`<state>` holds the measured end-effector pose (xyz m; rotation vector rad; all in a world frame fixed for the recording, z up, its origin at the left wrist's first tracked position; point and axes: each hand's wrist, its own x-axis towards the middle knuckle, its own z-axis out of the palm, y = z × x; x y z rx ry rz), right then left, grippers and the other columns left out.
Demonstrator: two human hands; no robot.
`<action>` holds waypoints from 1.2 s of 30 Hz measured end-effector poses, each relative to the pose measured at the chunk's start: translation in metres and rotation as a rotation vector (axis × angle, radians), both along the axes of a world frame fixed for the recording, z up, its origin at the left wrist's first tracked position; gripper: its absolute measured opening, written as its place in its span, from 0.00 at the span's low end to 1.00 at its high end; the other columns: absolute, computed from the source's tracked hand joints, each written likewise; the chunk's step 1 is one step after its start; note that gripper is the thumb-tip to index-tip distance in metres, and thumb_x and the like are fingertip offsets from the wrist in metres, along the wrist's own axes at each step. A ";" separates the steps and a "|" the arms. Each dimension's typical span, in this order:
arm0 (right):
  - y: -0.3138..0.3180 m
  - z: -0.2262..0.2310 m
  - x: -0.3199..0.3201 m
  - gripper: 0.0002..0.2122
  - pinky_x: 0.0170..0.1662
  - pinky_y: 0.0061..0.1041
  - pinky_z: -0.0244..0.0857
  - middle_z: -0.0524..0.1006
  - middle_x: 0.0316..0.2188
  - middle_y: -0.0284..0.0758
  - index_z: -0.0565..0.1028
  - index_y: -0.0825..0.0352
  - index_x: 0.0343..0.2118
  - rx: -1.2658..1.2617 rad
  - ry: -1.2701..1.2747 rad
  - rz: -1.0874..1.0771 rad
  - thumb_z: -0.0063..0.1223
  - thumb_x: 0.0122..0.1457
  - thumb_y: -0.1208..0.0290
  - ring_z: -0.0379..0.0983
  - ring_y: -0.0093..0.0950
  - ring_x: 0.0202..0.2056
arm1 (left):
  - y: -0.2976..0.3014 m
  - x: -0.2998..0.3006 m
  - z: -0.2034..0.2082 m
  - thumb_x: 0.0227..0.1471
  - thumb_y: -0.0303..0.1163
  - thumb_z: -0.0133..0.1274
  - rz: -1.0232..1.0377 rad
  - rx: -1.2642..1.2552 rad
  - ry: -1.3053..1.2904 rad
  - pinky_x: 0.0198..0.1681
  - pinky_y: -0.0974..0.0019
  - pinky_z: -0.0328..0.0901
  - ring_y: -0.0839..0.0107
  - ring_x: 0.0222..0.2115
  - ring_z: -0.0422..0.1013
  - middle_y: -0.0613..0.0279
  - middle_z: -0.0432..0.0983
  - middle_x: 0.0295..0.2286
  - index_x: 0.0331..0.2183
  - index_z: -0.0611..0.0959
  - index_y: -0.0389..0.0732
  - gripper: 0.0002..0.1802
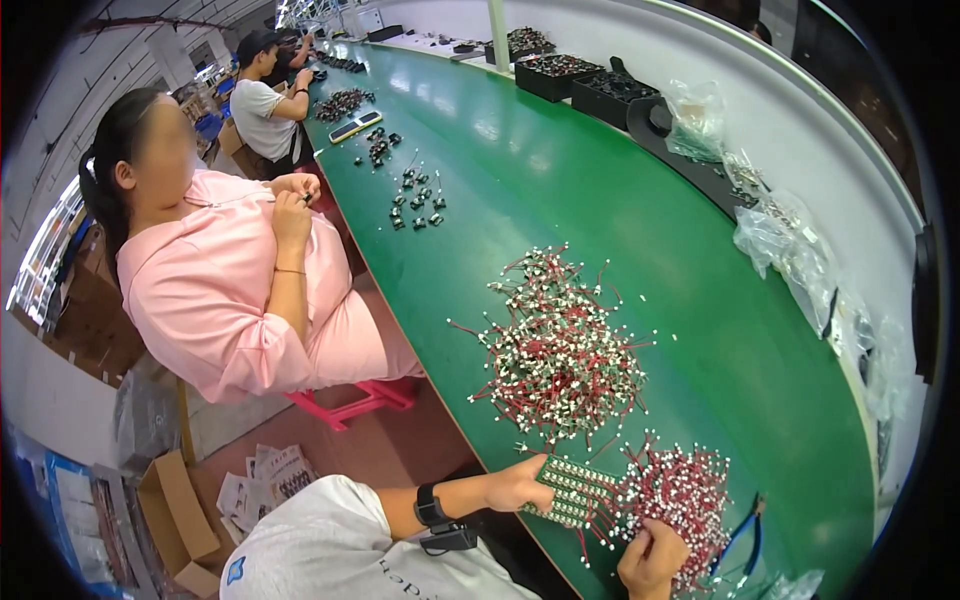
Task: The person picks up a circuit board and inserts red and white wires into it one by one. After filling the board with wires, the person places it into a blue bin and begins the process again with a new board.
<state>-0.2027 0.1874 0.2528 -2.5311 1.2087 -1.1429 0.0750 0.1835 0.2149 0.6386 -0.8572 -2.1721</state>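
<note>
Currently, in the head view, the left hand (520,485) is clamped on the near end of the green circuit-board panel (568,488), which sits at the lower centre of the frame, beside the edge of the green table (610,240). The right hand (652,562), at the lower right, is at the smaller heap of red leads (690,490), its fingers curled; whether they are closed on a lead cannot be told. Caution: red leads lie against the panel's right side, so lifting or turning it could snag them and strain their joints. Loss of left-hand grip could let the panel slip over the edge. Leads from the larger heap (560,360), above, could mix with the smaller. The blue-handled pliers (752,540), at far lower right, could catch loose leads if moved
</note>
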 end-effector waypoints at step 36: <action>0.020 -0.013 -0.023 0.07 0.19 0.28 0.50 0.63 0.15 0.32 0.71 0.65 0.43 0.528 -0.308 0.187 0.46 0.64 0.74 0.53 0.26 0.14 | -0.007 0.009 0.017 0.51 0.33 0.59 -0.167 0.253 0.173 0.61 0.64 0.59 0.69 0.56 0.66 0.52 0.66 0.58 0.62 0.59 0.28 0.43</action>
